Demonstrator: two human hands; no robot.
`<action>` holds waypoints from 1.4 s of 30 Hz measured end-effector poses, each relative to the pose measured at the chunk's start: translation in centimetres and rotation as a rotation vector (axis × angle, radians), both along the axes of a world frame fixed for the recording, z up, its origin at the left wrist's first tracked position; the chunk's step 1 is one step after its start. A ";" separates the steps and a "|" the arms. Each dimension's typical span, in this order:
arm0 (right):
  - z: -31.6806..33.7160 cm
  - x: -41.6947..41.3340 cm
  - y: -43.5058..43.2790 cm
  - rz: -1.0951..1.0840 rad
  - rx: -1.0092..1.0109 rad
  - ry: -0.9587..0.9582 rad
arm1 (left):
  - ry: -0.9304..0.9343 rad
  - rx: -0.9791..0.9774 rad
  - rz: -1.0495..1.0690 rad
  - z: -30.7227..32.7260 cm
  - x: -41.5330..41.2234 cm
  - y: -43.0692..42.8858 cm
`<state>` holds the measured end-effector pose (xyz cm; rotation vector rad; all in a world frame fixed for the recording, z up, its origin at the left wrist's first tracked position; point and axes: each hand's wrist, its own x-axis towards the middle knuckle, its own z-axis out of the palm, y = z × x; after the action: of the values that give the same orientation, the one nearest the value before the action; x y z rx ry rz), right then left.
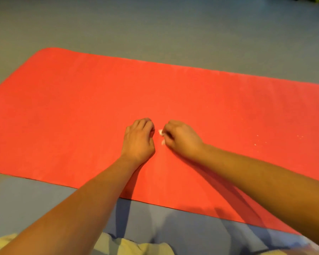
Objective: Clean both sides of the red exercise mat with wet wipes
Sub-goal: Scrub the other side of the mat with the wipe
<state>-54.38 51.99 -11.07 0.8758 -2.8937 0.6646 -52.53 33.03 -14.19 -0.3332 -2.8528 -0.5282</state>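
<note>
Mat (pixel 210 100) lies flat on the floor (pixel 155 30), both hands mid-mat. The right hand (pixel 180 138) has a pinch grip on a tiny white wipe (pixel 161 132), probably to scrub one spot. The left hand (pixel 138 138) is curled just beside it, can't tell if it's holding anything.

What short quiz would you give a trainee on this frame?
1. True or false: the mat is rolled up.
2. The white scrap is: A) between the left hand and right hand; B) on a shelf; C) at the mat's far edge.
3. Fill in: white specks dot the mat on the person's ____ side.
Key: 1 false, it lies flat; 2 A; 3 right.
</note>
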 end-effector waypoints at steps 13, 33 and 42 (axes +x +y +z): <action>0.2 -1.3 1.4 0.154 0.064 0.069 | 0.040 -0.043 0.077 0.1 -3.2 1.1; -0.5 -11.1 3.4 0.011 0.088 0.105 | 0.016 -0.056 -0.011 -0.4 -11.4 4.5; -0.1 -30.2 3.6 -0.356 0.190 0.104 | 0.021 -0.072 -0.011 -0.7 -14.4 5.9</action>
<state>-84.57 55.61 -11.19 0.3726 -2.9378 0.3075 -66.90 38.88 -14.91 -0.3654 -2.8564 -0.4231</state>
